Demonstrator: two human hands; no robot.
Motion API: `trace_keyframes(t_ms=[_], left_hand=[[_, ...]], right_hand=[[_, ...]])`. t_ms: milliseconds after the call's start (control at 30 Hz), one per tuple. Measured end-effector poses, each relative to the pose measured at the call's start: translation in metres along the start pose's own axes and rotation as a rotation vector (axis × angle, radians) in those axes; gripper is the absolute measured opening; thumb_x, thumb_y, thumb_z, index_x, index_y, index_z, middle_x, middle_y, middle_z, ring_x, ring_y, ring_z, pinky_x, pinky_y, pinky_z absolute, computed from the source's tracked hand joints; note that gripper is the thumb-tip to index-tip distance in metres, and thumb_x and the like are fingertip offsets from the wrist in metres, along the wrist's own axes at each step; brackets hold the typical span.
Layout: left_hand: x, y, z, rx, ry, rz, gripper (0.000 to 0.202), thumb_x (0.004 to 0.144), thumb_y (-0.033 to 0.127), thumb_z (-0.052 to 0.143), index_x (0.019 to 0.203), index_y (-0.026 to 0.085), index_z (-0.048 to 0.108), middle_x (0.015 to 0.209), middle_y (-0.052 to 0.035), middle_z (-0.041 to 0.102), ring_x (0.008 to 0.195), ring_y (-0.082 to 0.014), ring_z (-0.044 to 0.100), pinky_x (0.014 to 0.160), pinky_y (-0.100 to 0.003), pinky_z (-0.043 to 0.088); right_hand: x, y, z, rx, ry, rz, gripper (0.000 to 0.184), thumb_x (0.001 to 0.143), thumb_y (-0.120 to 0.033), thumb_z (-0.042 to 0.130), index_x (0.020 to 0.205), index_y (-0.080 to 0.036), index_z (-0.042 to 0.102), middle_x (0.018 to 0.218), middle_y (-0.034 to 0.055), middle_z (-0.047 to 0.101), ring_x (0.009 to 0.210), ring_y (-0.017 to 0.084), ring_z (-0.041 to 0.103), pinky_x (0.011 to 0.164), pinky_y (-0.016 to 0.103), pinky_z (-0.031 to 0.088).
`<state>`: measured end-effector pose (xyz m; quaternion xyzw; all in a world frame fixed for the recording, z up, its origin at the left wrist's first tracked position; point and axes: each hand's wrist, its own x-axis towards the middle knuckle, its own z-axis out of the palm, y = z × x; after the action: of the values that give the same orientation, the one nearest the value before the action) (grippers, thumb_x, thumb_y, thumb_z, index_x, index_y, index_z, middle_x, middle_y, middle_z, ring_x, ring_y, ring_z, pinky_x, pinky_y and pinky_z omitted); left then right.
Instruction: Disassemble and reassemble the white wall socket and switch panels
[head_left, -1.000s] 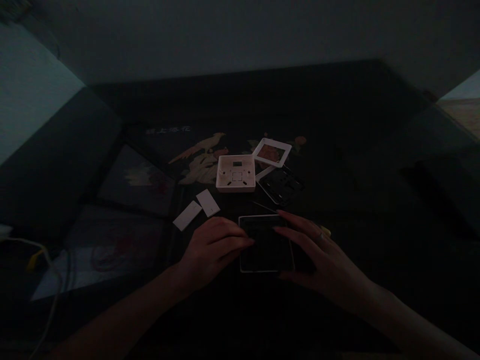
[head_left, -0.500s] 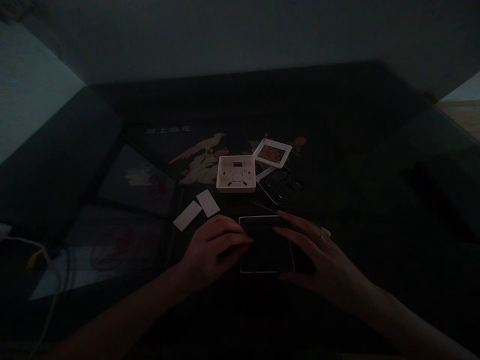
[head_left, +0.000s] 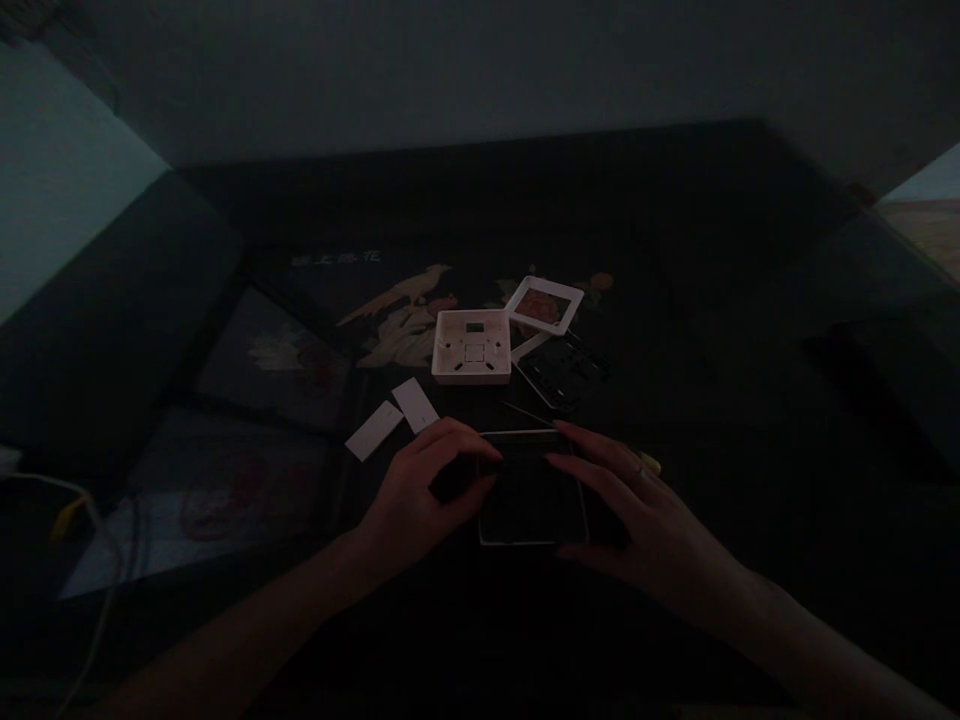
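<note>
A dark switch panel with a thin white rim (head_left: pixel 534 543) lies flat in front of me; its dark middle shows little detail. My right hand (head_left: pixel 626 500) spans the panel's right side, fingertips on its face and far edge, thumb at the near edge. At the left edge, my left hand (head_left: pixel 431 478) has its thumb and forefinger slightly apart, with nothing visible between them. A screwdriver with a thin shaft (head_left: pixel 529 413) and yellow handle (head_left: pixel 651 463) lies behind the panel, partly hidden by my right hand.
Beyond the panel stands a white open mounting box (head_left: pixel 472 362). Right of it, a white square frame (head_left: pixel 568 314) rests against another dark switch panel (head_left: pixel 566 372). Two white rocker plates (head_left: pixel 373 431) lie left. A white cable (head_left: pixel 112 550) hangs at far left. The table (head_left: pixel 712 400) is dark and glossy.
My left thumb and forefinger have parted from a pinch, and the forefinger has moved slightly up and away. My right hand and the panel have stayed in place.
</note>
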<state>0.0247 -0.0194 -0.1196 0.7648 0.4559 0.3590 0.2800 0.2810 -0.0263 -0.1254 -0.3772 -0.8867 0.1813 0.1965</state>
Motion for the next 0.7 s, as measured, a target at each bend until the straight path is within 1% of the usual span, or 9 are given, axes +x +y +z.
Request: trace_keyframes(t_ms=[67, 200, 367, 467, 533, 567, 600, 633, 700], left_hand=[[0.001, 0.001, 0.000, -0.026, -0.004, -0.019, 0.014, 0.085, 0.009, 0.063, 0.094, 0.019, 0.066, 0.089, -0.0032, 0.067, 0.083, -0.0166, 0.066, 0.074, -0.029, 0.056], [0.000, 0.000, 0.002, -0.029, -0.010, -0.002, 0.014, 0.086, 0.009, 0.062, 0.094, 0.020, 0.066, 0.090, -0.0029, 0.066, 0.084, -0.0164, 0.065, 0.074, -0.029, 0.056], [0.000, -0.001, -0.006, 0.092, 0.001, 0.106, 0.017, 0.089, 0.010, 0.060, 0.103, 0.020, 0.065, 0.097, -0.0045, 0.065, 0.090, -0.0168, 0.065, 0.080, -0.029, 0.056], [0.011, 0.006, -0.016, 0.170, 0.022, 0.187, 0.020, 0.091, 0.008, 0.057, 0.105, 0.020, 0.064, 0.098, -0.0045, 0.065, 0.090, -0.0159, 0.064, 0.082, -0.027, 0.054], [0.026, 0.016, -0.021, 0.188, -0.009, 0.236, 0.019, 0.092, 0.007, 0.055, 0.104, 0.019, 0.064, 0.098, -0.0045, 0.065, 0.092, -0.0158, 0.065, 0.083, -0.027, 0.053], [0.035, 0.023, -0.021, 0.200, -0.058, 0.260, 0.019, 0.092, 0.008, 0.055, 0.104, 0.018, 0.064, 0.099, -0.0048, 0.066, 0.093, -0.0164, 0.065, 0.084, -0.027, 0.052], [0.045, 0.030, -0.019, 0.220, -0.112, 0.294, 0.018, 0.092, 0.008, 0.055, 0.104, 0.018, 0.064, 0.100, -0.0050, 0.067, 0.095, -0.0175, 0.065, 0.085, -0.028, 0.052], [0.055, 0.037, -0.014, 0.253, -0.178, 0.319, 0.017, 0.092, 0.009, 0.056, 0.104, 0.018, 0.065, 0.101, -0.0050, 0.069, 0.096, -0.0189, 0.066, 0.086, -0.030, 0.051], [0.074, 0.052, 0.000, 0.330, -0.276, 0.348, 0.015, 0.091, 0.011, 0.060, 0.103, 0.017, 0.065, 0.101, -0.0046, 0.070, 0.095, -0.0210, 0.067, 0.084, -0.033, 0.051]], right_hand=[[-0.001, 0.000, 0.000, 0.021, -0.001, 0.009, 0.064, 0.082, -0.024, 0.073, 0.139, -0.021, 0.044, 0.149, 0.0220, 0.048, 0.134, 0.037, 0.051, 0.098, 0.059, 0.054], [-0.001, 0.001, 0.001, 0.053, -0.012, 0.032, 0.065, 0.082, -0.025, 0.073, 0.140, -0.025, 0.044, 0.151, 0.0190, 0.046, 0.136, 0.036, 0.049, 0.099, 0.060, 0.052], [-0.002, -0.001, 0.002, 0.043, -0.011, 0.048, 0.068, 0.082, -0.025, 0.074, 0.141, -0.023, 0.041, 0.153, 0.0221, 0.042, 0.139, 0.037, 0.046, 0.100, 0.060, 0.052], [-0.004, -0.003, 0.001, 0.044, 0.014, 0.047, 0.069, 0.080, -0.029, 0.076, 0.140, -0.022, 0.043, 0.153, 0.0224, 0.042, 0.139, 0.037, 0.046, 0.099, 0.059, 0.053], [-0.004, -0.003, -0.004, 0.050, 0.049, 0.040, 0.068, 0.079, -0.035, 0.077, 0.138, -0.022, 0.046, 0.150, 0.0217, 0.046, 0.135, 0.037, 0.050, 0.097, 0.057, 0.055], [-0.005, -0.002, -0.009, 0.059, 0.078, 0.047, 0.065, 0.079, -0.037, 0.077, 0.136, -0.022, 0.048, 0.146, 0.0205, 0.051, 0.132, 0.036, 0.054, 0.096, 0.055, 0.056], [-0.005, 0.000, -0.013, 0.073, 0.119, 0.065, 0.058, 0.082, -0.037, 0.075, 0.132, -0.022, 0.051, 0.141, 0.0186, 0.056, 0.127, 0.034, 0.058, 0.094, 0.053, 0.057], [-0.005, 0.003, -0.019, 0.090, 0.171, 0.096, 0.047, 0.085, -0.035, 0.071, 0.127, -0.022, 0.054, 0.133, 0.0161, 0.062, 0.121, 0.032, 0.063, 0.093, 0.049, 0.058], [-0.005, 0.010, -0.031, 0.115, 0.300, 0.195, 0.023, 0.091, -0.028, 0.060, 0.114, -0.022, 0.060, 0.116, 0.0110, 0.070, 0.107, 0.026, 0.069, 0.089, 0.043, 0.059]])
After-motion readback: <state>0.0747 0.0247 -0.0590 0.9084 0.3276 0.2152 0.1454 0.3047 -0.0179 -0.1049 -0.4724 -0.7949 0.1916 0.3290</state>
